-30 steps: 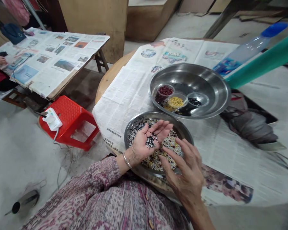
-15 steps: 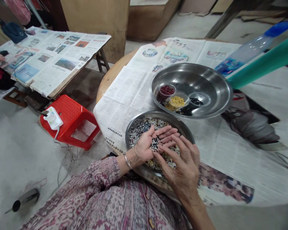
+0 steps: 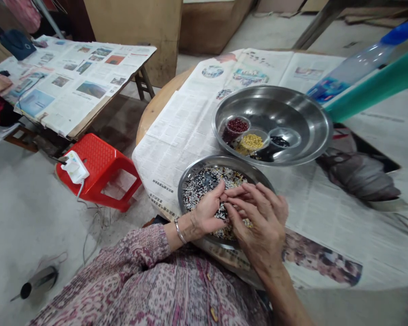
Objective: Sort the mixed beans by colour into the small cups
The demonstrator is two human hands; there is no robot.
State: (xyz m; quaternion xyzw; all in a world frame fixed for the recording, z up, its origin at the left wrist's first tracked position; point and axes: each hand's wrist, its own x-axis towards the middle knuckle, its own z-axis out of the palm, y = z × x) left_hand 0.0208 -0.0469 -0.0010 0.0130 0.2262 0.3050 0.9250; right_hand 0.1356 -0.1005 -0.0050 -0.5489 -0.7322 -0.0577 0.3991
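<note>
I saw my right hand point(image 3: 258, 219) narrow over my loosely cupped left hand point(image 3: 206, 210); whether it pinched anything, I couldn't tell. Fine fingertip work, I judged: mixed grains point(image 3: 200, 185) lay in the bowl point(image 3: 253, 172) at the surface's point(image 3: 185, 120) near edge.

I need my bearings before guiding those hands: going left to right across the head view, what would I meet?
Dark blue bag → red stool → left hand → right hand → dark gray bundle.
</note>
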